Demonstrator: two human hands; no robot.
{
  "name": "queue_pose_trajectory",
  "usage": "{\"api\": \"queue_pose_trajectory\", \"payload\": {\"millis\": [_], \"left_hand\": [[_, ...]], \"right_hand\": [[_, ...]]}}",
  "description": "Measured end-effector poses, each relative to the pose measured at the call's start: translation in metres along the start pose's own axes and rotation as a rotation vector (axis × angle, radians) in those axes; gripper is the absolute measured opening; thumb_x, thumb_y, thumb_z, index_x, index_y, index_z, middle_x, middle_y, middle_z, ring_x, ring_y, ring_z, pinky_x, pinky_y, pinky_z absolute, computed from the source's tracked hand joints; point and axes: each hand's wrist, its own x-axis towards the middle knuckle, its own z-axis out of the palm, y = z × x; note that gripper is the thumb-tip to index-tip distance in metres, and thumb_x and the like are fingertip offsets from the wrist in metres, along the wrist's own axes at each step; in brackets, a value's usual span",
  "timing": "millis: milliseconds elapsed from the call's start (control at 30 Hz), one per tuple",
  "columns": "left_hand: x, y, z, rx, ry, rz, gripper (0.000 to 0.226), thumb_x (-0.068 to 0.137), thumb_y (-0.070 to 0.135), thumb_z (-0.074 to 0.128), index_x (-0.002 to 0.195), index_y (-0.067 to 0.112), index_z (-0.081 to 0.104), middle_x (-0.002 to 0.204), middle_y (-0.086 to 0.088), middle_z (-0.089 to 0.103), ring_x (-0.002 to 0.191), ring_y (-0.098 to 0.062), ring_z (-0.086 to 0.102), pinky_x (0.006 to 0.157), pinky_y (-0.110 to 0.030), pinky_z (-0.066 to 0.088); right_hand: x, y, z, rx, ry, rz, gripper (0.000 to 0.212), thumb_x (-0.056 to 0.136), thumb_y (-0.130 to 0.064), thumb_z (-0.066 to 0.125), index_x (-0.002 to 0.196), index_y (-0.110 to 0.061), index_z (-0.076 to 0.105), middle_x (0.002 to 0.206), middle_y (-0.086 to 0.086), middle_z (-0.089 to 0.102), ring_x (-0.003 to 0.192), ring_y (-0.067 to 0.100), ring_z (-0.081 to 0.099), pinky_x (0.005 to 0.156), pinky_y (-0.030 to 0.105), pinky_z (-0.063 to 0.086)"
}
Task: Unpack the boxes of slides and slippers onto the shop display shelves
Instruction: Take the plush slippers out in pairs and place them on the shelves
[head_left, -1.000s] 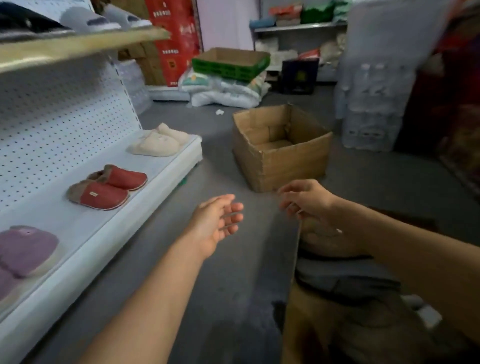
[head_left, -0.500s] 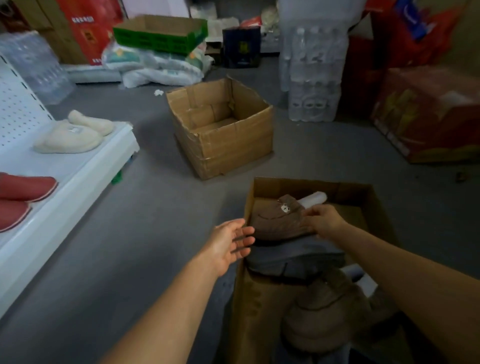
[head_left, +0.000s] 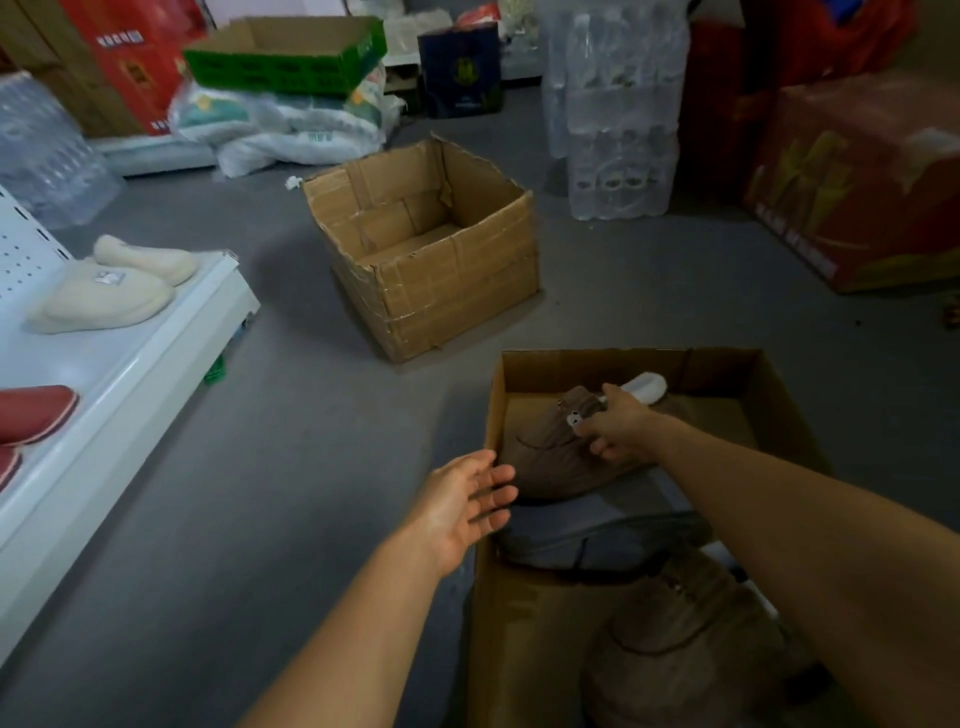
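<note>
now my right hand (head_left: 613, 426) grips a brown slipper (head_left: 556, 457) in the near box (head_left: 498, 410), left hand (head_left: 462, 501) spread wide beside; next, lift it toward the left shelf (head_left: 130, 374).

You are standing in a small shop's stock area. A white metal display shelf with a pegboard back (head_left: 119, 358) is carrying cream fluffy slippers (head_left: 104, 299) and red slippers (head_left: 36, 413). Open brown cardboard boxes (head_left: 457, 291) are sitting on the grey floor (head_left: 291, 467). Shrink-wrapped packs of water bottles (head_left: 618, 130), red printed cartons (head_left: 852, 197) and white filled sacks (head_left: 291, 130) are piling up along the far side.
</note>
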Motion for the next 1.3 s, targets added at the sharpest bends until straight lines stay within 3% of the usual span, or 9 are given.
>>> {"api": "queue_pose_trajectory", "payload": {"millis": [133,367,533,667,833,967,1067,1167,1300], "left_hand": [[0.004,-0.007,-0.005,-0.018,0.052,-0.017,0.023,0.101,0.019,0.051,0.123,0.013,0.056,0.11,-0.008,0.065,0.086,-0.02,0.063,0.065,-0.032,0.052],[-0.003,-0.017,-0.006,0.012,0.016,0.001,0.094,0.076,0.041,0.079,0.153,0.018,0.029,0.151,-0.01,0.042,0.139,-0.029,0.04,0.107,-0.045,0.041],[-0.019,-0.018,-0.002,-0.05,-0.178,0.026,0.075,0.064,0.035,0.083,0.131,0.015,0.056,0.119,-0.01,0.071,0.111,-0.029,0.066,0.084,-0.05,0.058],[-0.026,-0.022,-0.01,0.047,-0.046,0.137,0.077,0.055,0.03,0.087,0.126,0.018,0.058,0.108,-0.007,0.074,0.1,-0.025,0.07,0.08,-0.046,0.058],[-0.037,-0.031,-0.022,0.083,0.048,0.161,0.048,0.078,0.02,0.08,0.122,0.017,0.06,0.103,-0.006,0.073,0.091,-0.021,0.068,0.067,-0.036,0.056],[-0.046,-0.039,-0.039,-0.004,0.052,0.128,0.059,0.075,0.021,0.08,0.13,0.018,0.056,0.115,-0.009,0.069,0.103,-0.027,0.065,0.078,-0.044,0.057],[-0.056,-0.045,-0.05,-0.13,0.013,0.102,0.058,0.08,0.018,0.076,0.133,0.017,0.053,0.121,-0.011,0.065,0.107,-0.029,0.062,0.076,-0.044,0.056],[-0.067,-0.044,-0.063,-0.233,-0.038,0.088,0.059,0.081,0.019,0.073,0.137,0.017,0.052,0.128,-0.013,0.063,0.113,-0.031,0.06,0.072,-0.042,0.056],[-0.085,-0.039,-0.091,-0.304,-0.09,0.138,0.056,0.083,0.016,0.067,0.137,0.017,0.052,0.128,-0.014,0.063,0.114,-0.031,0.06,0.074,-0.042,0.055]], "right_hand": [[-0.007,0.006,-0.002,-0.03,0.076,-0.14,0.038,0.094,-0.027,0.059,0.125,-0.008,0.051,0.105,0.012,0.06,0.08,0.022,0.059,0.059,0.029,0.051],[-0.056,-0.009,-0.019,0.195,-0.019,-0.437,0.021,0.09,-0.026,0.064,0.076,-0.013,0.056,0.087,0.01,0.061,0.087,0.026,0.06,0.081,0.04,0.049],[-0.088,-0.024,-0.006,0.284,-0.083,-0.527,0.02,0.089,-0.026,0.065,0.084,-0.009,0.056,0.085,0.014,0.055,0.082,0.026,0.054,0.076,0.038,0.046],[-0.107,-0.021,0.004,0.28,-0.129,-0.504,0.009,0.091,-0.016,0.063,0.096,-0.008,0.063,0.092,0.014,0.058,0.086,0.028,0.057,0.079,0.038,0.052],[-0.12,-0.004,0.007,0.334,-0.115,-0.428,0.039,0.089,-0.005,0.063,0.121,-0.026,0.057,0.119,0.005,0.057,0.099,0.027,0.066,0.08,0.035,0.058],[-0.106,0.036,-0.004,-0.369,0.252,-0.233,0.016,0.091,-0.031,0.062,0.101,-0.019,0.056,0.096,0.002,0.058,0.084,0.019,0.059,0.07,0.033,0.05],[-0.097,0.092,-0.007,-0.849,0.012,-0.005,0.048,0.092,-0.044,0.055,0.13,-0.014,0.053,0.134,0.005,0.053,0.118,0.024,0.053,0.096,0.03,0.042],[-0.097,0.116,-0.002,-0.779,-0.038,0.089,0.067,0.081,-0.046,0.069,0.135,-0.01,0.05,0.138,0.009,0.052,0.121,0.026,0.053,0.097,0.03,0.044],[-0.112,0.068,0.002,-0.733,-0.011,0.085,0.052,0.085,-0.031,0.069,0.129,-0.007,0.054,0.131,0.011,0.056,0.12,0.026,0.054,0.097,0.03,0.043]]}}
